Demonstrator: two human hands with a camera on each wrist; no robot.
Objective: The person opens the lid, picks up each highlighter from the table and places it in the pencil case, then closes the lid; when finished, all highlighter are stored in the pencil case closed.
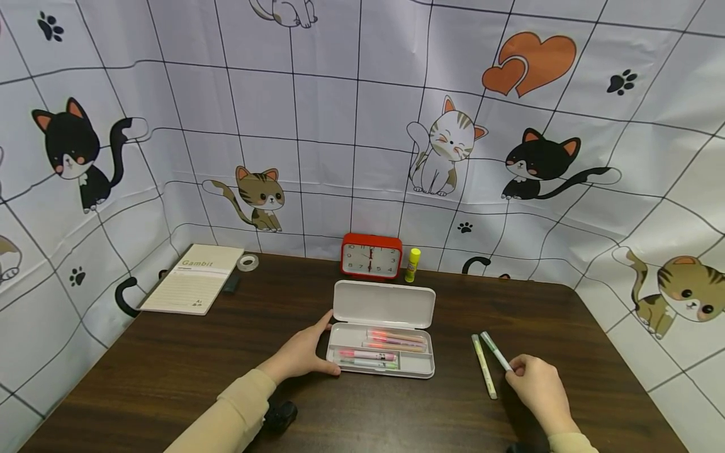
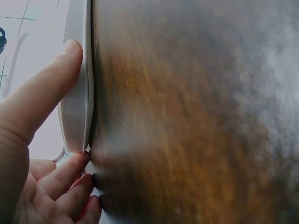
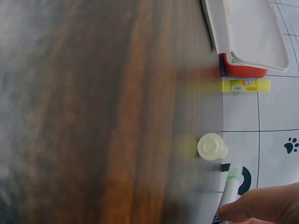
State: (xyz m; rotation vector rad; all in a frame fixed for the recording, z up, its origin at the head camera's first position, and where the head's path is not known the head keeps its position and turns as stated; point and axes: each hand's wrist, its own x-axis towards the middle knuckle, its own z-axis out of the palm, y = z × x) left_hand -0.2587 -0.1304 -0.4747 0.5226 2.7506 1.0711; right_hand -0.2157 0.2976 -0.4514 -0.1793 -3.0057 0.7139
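The right hand (image 1: pixel 538 387) pinches the near end of a slim white-and-green pen (image 1: pixel 496 351), its far end beyond the fingertips, beside a pale yellow pen (image 1: pixel 484 367). The left hand (image 1: pixel 301 350), thumb and fingers spread, touches the open white pencil case (image 1: pixel 415 363) at its left end.

The left grip (image 1: pixel 301 352) touches an open pencil case (image 1: pixel 416 363); the right grip (image 1: pixel 539 389) pinches a pen (image 1: pixel 496 351).

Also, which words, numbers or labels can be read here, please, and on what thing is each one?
"Gambit": on the pad; its other print is too small to read.
"10", "2", "9", "3", "8", "4": on the clock; some numerals are unclear.
Glue stick: label too blurred.
Pens, loose or in the case: any print is too small.
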